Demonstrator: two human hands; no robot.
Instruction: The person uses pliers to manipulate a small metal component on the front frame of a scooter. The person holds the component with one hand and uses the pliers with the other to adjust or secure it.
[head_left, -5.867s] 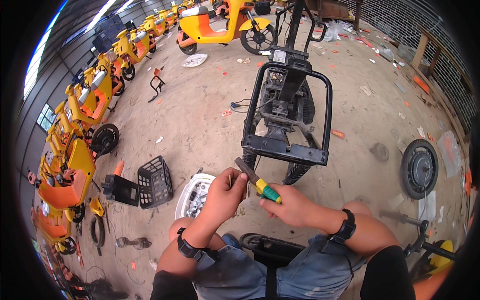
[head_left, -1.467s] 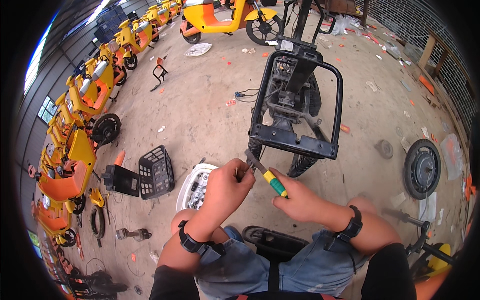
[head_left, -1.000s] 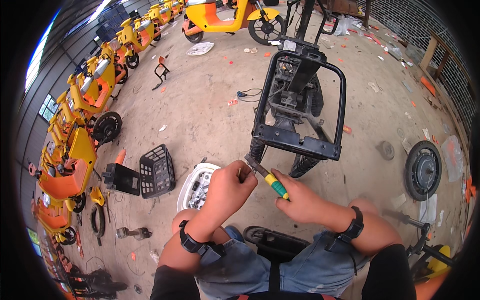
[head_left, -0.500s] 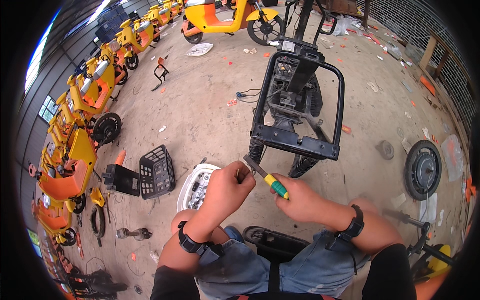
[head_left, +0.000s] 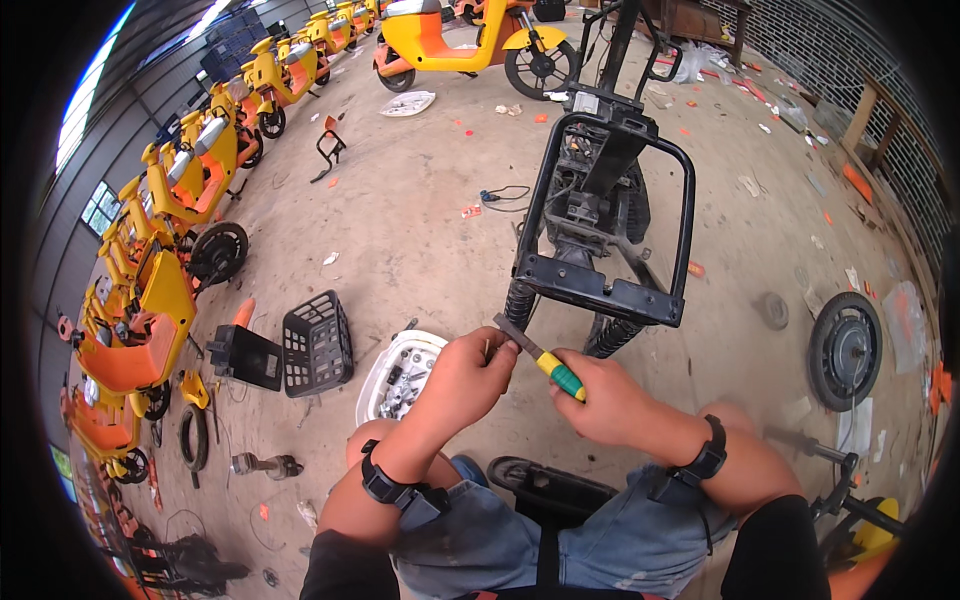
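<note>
My right hand is closed round the green and yellow handle of a flat-bladed hand tool, which looks like a file. Its dark blade slants up and left, its tip beside the fingers of my left hand. My left hand is closed in a pinch near the blade; what it pinches is too small and hidden to make out. Just left of it sits a white tub with small metal parts. Beyond both hands stands a stripped scooter frame with a black tubular rack and coil springs.
A black plastic basket and a black box lie to the left. A wheel with a hub motor lies at right. Yellow scooters line the left side and another stands at the back. Litter dots the floor.
The fingers of my left hand have come up closer against the tool's blade. The whole view has shifted slightly; my right hand keeps its grip on the handle.
</note>
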